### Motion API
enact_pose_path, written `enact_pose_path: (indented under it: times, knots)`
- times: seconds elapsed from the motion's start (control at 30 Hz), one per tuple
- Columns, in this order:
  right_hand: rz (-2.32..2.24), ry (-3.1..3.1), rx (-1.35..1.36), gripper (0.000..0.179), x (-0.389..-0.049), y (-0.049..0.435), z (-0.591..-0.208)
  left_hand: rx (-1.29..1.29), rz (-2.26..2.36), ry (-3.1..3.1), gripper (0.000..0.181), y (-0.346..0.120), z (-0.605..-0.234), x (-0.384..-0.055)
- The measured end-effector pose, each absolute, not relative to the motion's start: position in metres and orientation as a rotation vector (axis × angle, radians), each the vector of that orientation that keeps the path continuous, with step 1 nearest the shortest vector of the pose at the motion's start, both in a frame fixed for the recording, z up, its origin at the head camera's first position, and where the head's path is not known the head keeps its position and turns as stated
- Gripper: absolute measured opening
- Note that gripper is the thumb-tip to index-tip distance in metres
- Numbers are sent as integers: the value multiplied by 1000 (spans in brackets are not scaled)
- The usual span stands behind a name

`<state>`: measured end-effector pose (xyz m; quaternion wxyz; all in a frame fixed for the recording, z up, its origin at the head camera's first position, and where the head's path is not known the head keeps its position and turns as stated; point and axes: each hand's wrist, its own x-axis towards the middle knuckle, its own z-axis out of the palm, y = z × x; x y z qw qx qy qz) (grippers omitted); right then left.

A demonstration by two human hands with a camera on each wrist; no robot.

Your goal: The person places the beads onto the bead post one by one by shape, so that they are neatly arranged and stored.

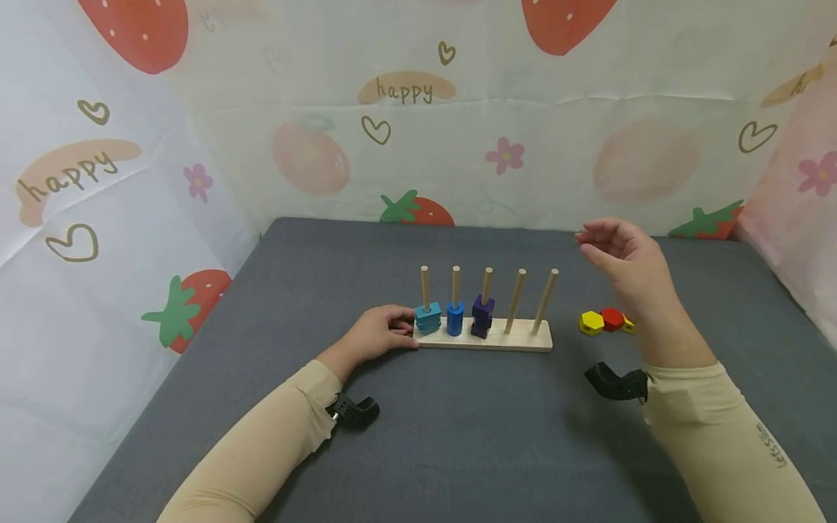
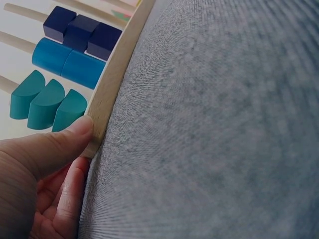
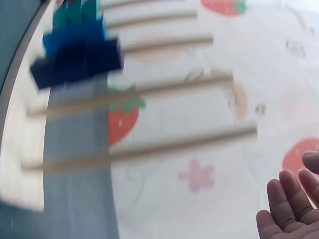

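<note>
A wooden peg board (image 1: 487,344) stands on the grey cloth, its pegs upright. Teal half-round blocks (image 2: 47,102) sit on the leftmost peg, blue cylinders (image 2: 70,62) on the second, dark purple blocks (image 1: 482,317) on the middle one. Both right-hand pegs are bare. My left hand (image 1: 379,333) grips the board's left end, thumb (image 2: 75,130) on its near edge and fingers curled behind the end. My right hand (image 1: 628,265) is raised beyond the board's right end, holding nothing, its fingers loosely bent.
Under my right forearm lie a yellow hexagonal block (image 1: 591,323), a red block (image 1: 612,319) and another yellow block (image 1: 628,325), partly hidden by the arm. A strawberry-patterned curtain (image 1: 556,145) hangs behind the table.
</note>
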<state>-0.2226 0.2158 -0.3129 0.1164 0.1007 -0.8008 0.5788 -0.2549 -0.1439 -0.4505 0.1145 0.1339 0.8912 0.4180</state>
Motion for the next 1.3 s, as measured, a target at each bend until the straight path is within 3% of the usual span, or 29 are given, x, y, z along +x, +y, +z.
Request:
enact_pose_path:
  times: [0.57, 0.8, 0.97, 1.3]
  knots:
    - [1474, -2622, -133, 30, -223, 302, -357, 401, 1215, 2618, 53, -144, -447, -252]
    - [1359, -2773, -168, 52, -220, 316, -375, 401, 1218, 2620, 54, -144, -446, -250]
    - [1368, -2850, -209, 58, -221, 320, -388, 406, 1226, 2616, 54, -144, -447, -250]
    - [1291, -2953, -200, 48, -226, 327, -408, 419, 1220, 2625, 53, -144, -447, -251]
